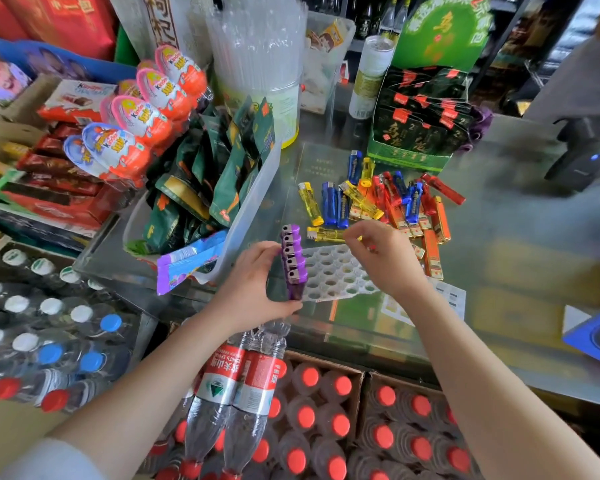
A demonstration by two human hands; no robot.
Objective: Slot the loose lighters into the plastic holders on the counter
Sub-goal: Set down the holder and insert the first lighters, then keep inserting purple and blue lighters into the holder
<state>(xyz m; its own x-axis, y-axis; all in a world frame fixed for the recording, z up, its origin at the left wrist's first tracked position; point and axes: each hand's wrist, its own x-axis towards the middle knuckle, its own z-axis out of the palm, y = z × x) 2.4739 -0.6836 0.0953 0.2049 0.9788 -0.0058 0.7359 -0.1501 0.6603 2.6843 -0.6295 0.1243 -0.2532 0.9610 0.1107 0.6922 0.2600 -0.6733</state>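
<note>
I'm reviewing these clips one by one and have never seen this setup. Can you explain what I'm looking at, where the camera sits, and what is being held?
There is no machine here: a person works with bare hands, filmed by one wide-angle camera on their head, looking down at a shop counter. The left hand grips a row of purple lighters standing at the left edge of a white plastic holder, whose round slots are otherwise mostly empty. The right hand hovers over the holder with curled fingers; whether it pinches anything I cannot tell. Behind lie loose lighters in yellow, blue, red and orange. Snacks and bottled water surround the counter.
</note>
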